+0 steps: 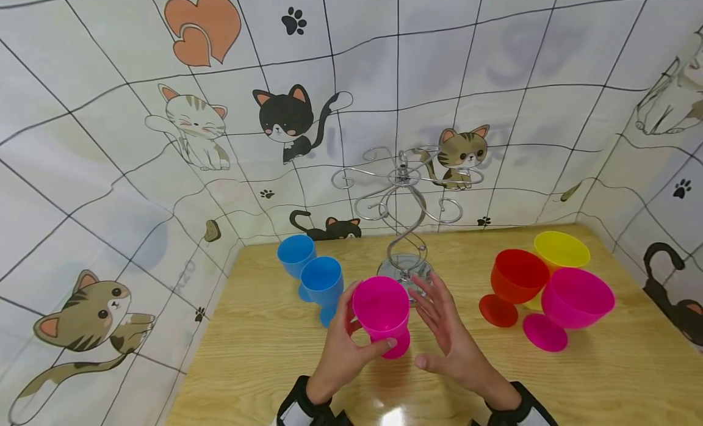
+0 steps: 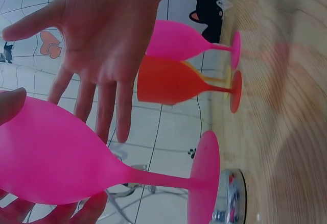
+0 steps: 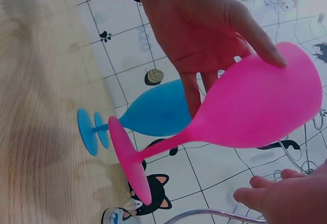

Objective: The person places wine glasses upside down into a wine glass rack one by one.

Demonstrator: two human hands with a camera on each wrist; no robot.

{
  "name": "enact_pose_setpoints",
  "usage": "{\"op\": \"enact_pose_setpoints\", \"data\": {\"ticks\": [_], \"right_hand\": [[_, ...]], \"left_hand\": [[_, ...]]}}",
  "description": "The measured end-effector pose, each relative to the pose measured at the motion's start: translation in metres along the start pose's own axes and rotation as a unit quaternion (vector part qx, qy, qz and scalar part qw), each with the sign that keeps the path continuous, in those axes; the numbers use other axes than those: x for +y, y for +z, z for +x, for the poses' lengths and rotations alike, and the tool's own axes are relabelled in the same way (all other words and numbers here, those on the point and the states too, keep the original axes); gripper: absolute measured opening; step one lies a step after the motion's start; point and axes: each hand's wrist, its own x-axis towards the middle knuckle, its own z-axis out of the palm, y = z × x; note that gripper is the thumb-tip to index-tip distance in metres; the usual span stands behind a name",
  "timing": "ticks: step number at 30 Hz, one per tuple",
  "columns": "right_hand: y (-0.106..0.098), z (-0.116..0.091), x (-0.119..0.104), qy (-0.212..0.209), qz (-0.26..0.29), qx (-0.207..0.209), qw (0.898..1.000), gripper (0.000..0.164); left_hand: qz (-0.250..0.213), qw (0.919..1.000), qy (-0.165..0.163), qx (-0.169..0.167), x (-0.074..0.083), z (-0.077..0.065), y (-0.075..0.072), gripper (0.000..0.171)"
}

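Observation:
My left hand (image 1: 347,356) grips a pink plastic goblet (image 1: 381,309) around its bowl, thumb on the near side and fingers behind. In the right wrist view this goblet (image 3: 260,104) is tilted, its round foot close over the table. Just right of it, my right hand (image 1: 453,340) is spread with palm toward the bowl, holding nothing; the left wrist view shows its straight fingers (image 2: 106,106). Two blue goblets (image 1: 321,282) stand left of my left hand. Behind the pink goblet rises a silver wire rack (image 1: 403,176) with curled arms on a round base.
At the right of the wooden table (image 1: 263,377) stand a red goblet (image 1: 519,276), a yellow goblet (image 1: 561,249) and another pink goblet (image 1: 576,298), close together. A white cat-print sheet (image 1: 362,66) with grid lines hangs behind the table and along both sides.

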Motion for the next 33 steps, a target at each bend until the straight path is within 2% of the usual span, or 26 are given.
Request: {"op": "enact_pose_setpoints", "data": {"ticks": [5,13,18,25,30,33], "right_hand": [[-0.004,-0.004,0.001,0.026,-0.011,0.024,0.999,0.111],[-0.010,-0.008,-0.004,0.089,-0.049,0.062,0.993,0.108],[-0.011,-0.008,-0.008,0.103,-0.072,0.085,0.988,0.105],[-0.007,-0.006,-0.013,0.132,-0.116,0.102,0.979,0.092],[-0.006,-0.002,-0.015,0.163,-0.183,0.126,0.961,0.082],[-0.006,0.000,-0.016,0.170,-0.209,0.129,0.954,0.081]], "left_hand": [[-0.013,0.9998,-0.001,-0.017,0.000,0.011,0.017,0.090],[-0.020,0.9990,-0.016,-0.038,0.008,0.018,0.038,0.090],[-0.014,0.9994,0.003,-0.033,0.008,0.020,0.047,0.091],[-0.006,0.9993,0.018,-0.032,0.004,0.018,0.049,0.089],[0.004,0.9992,0.013,-0.037,0.001,0.017,0.046,0.088],[0.006,0.9991,0.008,-0.042,-0.001,0.017,0.045,0.088]]}}
